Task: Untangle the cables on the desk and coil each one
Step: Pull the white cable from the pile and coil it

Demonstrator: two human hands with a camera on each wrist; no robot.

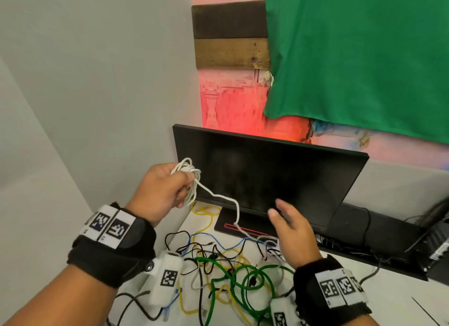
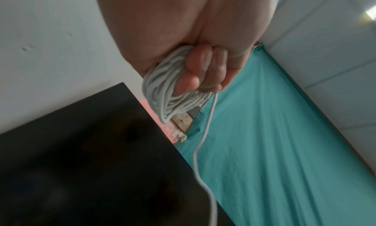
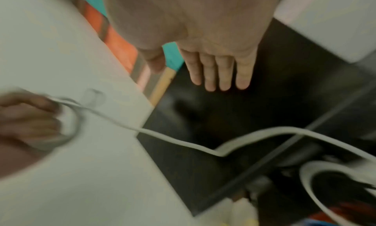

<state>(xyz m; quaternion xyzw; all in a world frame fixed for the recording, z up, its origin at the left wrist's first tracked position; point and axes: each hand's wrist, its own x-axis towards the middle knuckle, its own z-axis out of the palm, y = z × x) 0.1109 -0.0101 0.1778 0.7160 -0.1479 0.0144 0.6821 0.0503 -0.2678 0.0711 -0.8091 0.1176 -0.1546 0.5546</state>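
Observation:
My left hand [image 1: 165, 189] is raised in front of the monitor and grips a bundle of white cable loops [image 1: 189, 177]; the left wrist view shows the fingers [image 2: 205, 68] curled round the white coil [image 2: 173, 94]. The cable's free length [image 1: 226, 199] hangs from the coil down to the tangle on the desk. My right hand [image 1: 289, 226] hovers over the pile with straight fingers [image 3: 219, 73] and holds nothing. The white cable [image 3: 183, 142] runs below it. A tangle of green [image 1: 243, 277], yellow [image 1: 206, 216], blue [image 1: 218, 240] and black cables lies on the white desk.
A black monitor [image 1: 279, 175] stands right behind the hands, its stand base [image 1: 245, 226] on the desk [image 1: 398, 294]. Black equipment with cords [image 1: 379, 226] sits at the right. A green cloth [image 1: 364, 58] hangs on the wall. A grey wall closes the left side.

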